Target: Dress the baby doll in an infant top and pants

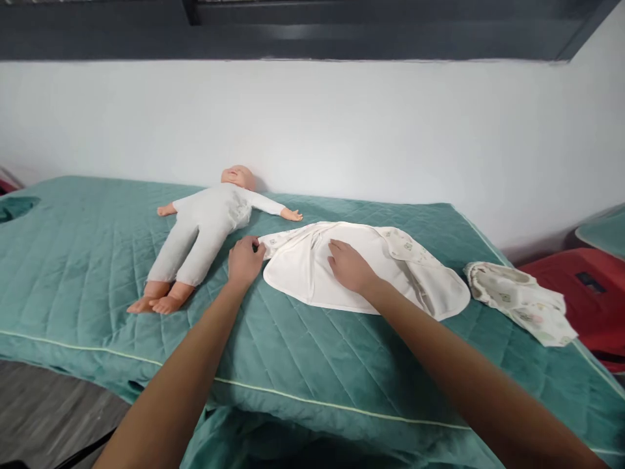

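Observation:
A white baby shirt (342, 286) with a small printed pattern on its sleeves and turned edge lies spread on the green quilted cover, its plain inner side up. At its left end, my left hand (245, 260) pinches the tip of the printed sleeve between thumb and fingers. My right hand (352, 267) rests on the plain inside of the shirt, fingers stretched out and holding nothing. To the left of the shirt, a baby doll (209, 212) with a white cloth body lies on its back, arms spread. One doll hand is close to the shirt's upper left edge.
A folded printed baby garment (522, 299) lies at the right side of the green quilted bed cover (303, 355). Beyond the bed's right edge is a red case (581, 293). A white wall (312, 130) runs along the back, below a dark frame.

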The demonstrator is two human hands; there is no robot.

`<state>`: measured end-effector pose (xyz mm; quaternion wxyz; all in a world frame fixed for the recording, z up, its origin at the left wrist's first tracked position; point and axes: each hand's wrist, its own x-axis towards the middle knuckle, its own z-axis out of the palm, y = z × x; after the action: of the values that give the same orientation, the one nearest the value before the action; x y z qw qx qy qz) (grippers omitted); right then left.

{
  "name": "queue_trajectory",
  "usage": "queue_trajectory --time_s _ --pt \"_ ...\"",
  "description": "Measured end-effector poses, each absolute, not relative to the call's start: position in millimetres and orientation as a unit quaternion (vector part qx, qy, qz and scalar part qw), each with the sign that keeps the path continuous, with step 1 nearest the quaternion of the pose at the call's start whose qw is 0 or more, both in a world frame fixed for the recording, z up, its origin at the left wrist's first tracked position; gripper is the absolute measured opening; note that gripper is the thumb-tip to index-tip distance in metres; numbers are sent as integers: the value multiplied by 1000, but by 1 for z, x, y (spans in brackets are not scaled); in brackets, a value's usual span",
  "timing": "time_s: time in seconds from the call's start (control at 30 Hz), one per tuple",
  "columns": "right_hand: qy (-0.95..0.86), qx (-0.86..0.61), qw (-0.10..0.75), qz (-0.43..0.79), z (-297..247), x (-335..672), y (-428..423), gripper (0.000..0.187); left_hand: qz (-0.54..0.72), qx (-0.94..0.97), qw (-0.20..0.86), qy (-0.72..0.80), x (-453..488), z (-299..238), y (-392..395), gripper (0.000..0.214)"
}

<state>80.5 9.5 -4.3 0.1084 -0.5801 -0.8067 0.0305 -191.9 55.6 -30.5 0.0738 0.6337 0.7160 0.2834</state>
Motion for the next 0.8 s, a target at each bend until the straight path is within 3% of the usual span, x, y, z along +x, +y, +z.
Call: queue_trajectory --time_s 0.17,0.47,0.7,0.8 --pt "-804 -578 131 35 -15 63 49 49 278 599 55 749 -195 -29 70 25" --pt "-784 -613 89 39 -23 65 45 69 287 606 34 741 -194 -30 98 13" --pt "-766 -635 82 52 -19 65 43 73 371 663 -43 649 -179 -25 67 18" --pt "-753 -651 77 58 -17 67 42 72 347 698 -22 626 -158 -22 45 17"
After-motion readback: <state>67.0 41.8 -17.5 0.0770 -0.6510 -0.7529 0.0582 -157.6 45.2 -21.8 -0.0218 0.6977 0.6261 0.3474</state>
